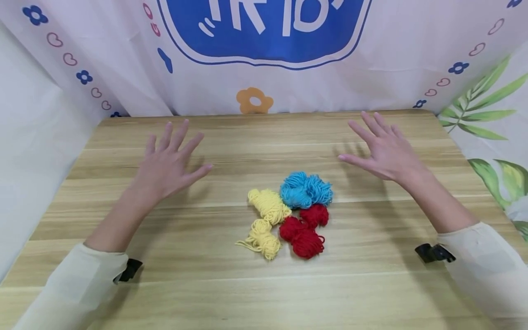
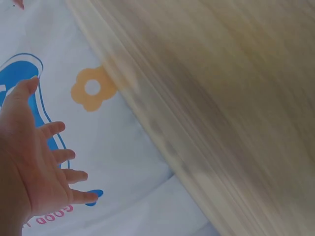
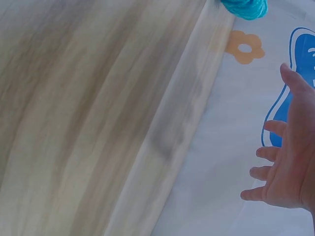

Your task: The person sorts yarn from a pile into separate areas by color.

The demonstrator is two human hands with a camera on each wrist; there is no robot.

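Observation:
Several small yarn bundles lie grouped near the middle of the table: blue yarn (image 1: 305,190) at the back, yellow yarn (image 1: 269,206) on the left and red yarn (image 1: 304,236) at front right. A loose yellow strand trails out to the left. My left hand (image 1: 167,165) is held over the table left of the yarn, fingers spread and nothing in it. On the other side, my right hand (image 1: 385,149) hovers with fingers and thumb spread, also holding nothing. Part of the blue yarn (image 3: 246,7) shows at the top of the right wrist view.
The wooden table (image 1: 198,298) ends at a white printed cloth (image 1: 313,89) that hangs behind it. A blue sign shape and an orange flower are printed there. Dark wrist devices (image 1: 435,253) sit at both cream sleeves (image 1: 482,261).

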